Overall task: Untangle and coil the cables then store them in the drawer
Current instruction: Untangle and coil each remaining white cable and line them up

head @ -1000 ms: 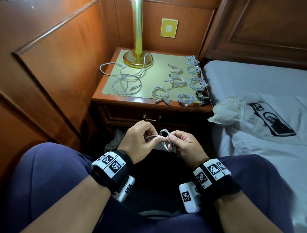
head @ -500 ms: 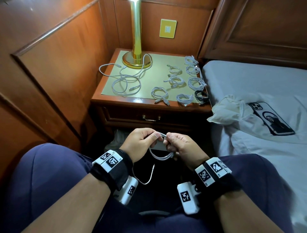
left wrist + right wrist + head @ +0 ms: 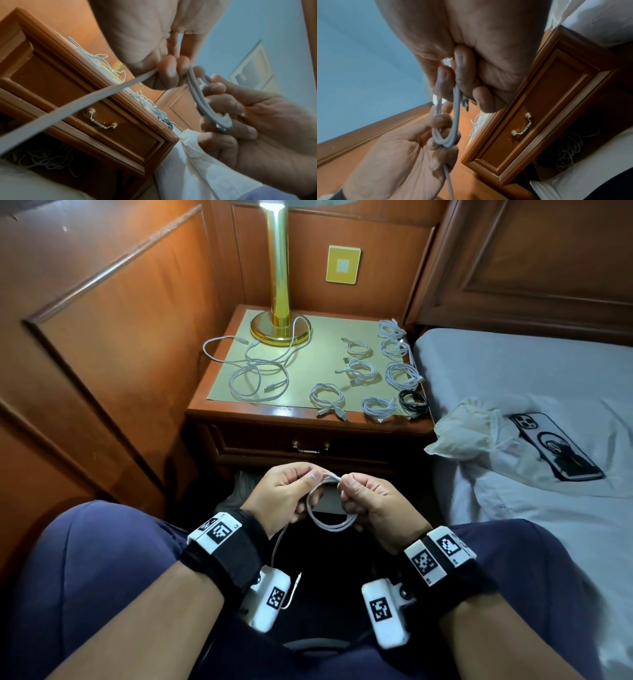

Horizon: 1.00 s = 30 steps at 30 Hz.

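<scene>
Since a moment ago, both my hands have closed in over my lap: my left hand (image 3: 286, 495) and right hand (image 3: 373, 501) pinch a smooth white cable (image 3: 327, 517) wound into round loops, its loose tail dangling between my knees.

— What is the surface (image 3: 294, 414) made of?

— Shiny brown wood, smooth and polished, with a dull yellow-green mat (image 3: 318, 344) on top. The drawer (image 3: 308, 445) is the same wood, and its little handle (image 3: 102, 121) is shiny metal.

— And the lamp (image 3: 279, 302)?

— Gold metal, very glossy.

— The cable (image 3: 329, 517) in the hands?

— Smooth white plastic, not shiny. One coiled cable (image 3: 412, 401) is black.

— The bed (image 3: 513, 371)?

— Soft white cloth. A thin crinkly plastic bag (image 3: 460, 433) lies on it, and a phone (image 3: 555, 450) with a glossy case.
</scene>
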Motion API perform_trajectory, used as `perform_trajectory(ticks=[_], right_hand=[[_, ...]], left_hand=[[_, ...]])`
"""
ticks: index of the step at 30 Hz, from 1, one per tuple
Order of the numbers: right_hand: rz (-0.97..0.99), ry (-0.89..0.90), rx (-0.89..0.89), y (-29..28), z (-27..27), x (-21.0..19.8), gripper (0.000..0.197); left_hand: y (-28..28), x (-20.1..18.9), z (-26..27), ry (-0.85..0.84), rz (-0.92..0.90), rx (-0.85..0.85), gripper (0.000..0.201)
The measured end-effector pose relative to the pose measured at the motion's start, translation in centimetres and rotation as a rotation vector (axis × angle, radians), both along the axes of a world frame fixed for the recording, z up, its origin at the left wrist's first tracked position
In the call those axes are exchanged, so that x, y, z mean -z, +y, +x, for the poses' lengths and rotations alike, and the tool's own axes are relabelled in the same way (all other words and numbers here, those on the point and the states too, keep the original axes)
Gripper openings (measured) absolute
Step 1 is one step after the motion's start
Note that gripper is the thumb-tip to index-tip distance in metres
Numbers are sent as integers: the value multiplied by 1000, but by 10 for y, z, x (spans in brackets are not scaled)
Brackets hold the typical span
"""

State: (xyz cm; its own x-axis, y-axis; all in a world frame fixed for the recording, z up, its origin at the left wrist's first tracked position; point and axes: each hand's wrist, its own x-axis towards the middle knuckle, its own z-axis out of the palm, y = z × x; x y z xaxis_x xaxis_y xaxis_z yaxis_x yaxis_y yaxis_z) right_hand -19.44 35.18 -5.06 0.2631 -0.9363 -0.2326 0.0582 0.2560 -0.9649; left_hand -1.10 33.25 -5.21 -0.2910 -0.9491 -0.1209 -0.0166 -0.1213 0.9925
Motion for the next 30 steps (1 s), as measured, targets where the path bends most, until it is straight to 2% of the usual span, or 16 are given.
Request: perform_trajectory(ticks=[5, 9, 14, 17, 20, 24, 26, 30], right_hand=[[28, -92, 19, 1, -3, -2, 31], [54, -171, 44, 2, -2, -5, 29], [80, -189, 55, 3, -2, -7, 28], [83, -240, 106, 1, -6, -10, 28], [95, -278, 242, -5, -16, -15, 31], [110, -338, 419, -12, -31, -21, 34], [93, -311, 448, -12, -32, -20, 34], [-78, -175, 431, -11, -25, -10, 30]], left_hand=[[-3, -2, 4, -30, -68, -35, 4], [-4, -1, 7, -115, -168, -47, 4], [-4, -1, 9, -169, -264, -69, 4], [-10, 1, 15, -322, -332, -87, 9], [-27, 3, 38, -505, -350, -209, 8], [-38, -2, 65, -629, -368, -419, 5], [-34, 0, 60, -678, -417, -404, 4], [-15, 14, 33, -791, -600, -172, 7]])
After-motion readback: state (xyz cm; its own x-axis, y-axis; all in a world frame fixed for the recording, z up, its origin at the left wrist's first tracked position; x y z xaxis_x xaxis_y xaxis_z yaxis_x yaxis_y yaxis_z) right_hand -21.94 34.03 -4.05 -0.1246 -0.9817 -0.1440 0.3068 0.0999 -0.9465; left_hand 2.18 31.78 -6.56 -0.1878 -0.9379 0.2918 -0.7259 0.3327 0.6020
